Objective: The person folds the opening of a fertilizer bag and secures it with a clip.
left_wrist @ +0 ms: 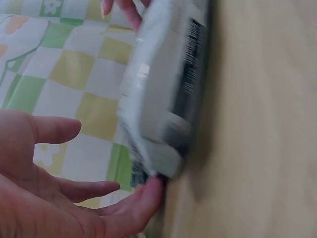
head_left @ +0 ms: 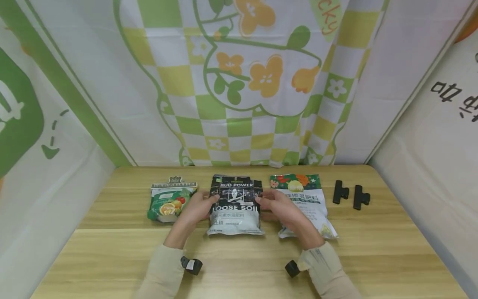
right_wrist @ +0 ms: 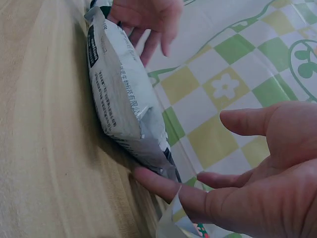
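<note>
Left hand (head_left: 198, 205) and right hand (head_left: 281, 205), fingers spread, flank the black-and-white bag (head_left: 236, 209), apparently touching it.

A plump white bag (right_wrist: 121, 84) with dark print stretches along a pale wooden tabletop (right_wrist: 39, 129). At lower right, the right hand (right_wrist: 262, 193) is spread, thumb apart, one extended finger reaching the bag's nearer end; the left hand (right_wrist: 148, 20) is at the far end. Beyond hangs a green, yellow and white checked cloth (right_wrist: 198, 106) with a flower.
</note>
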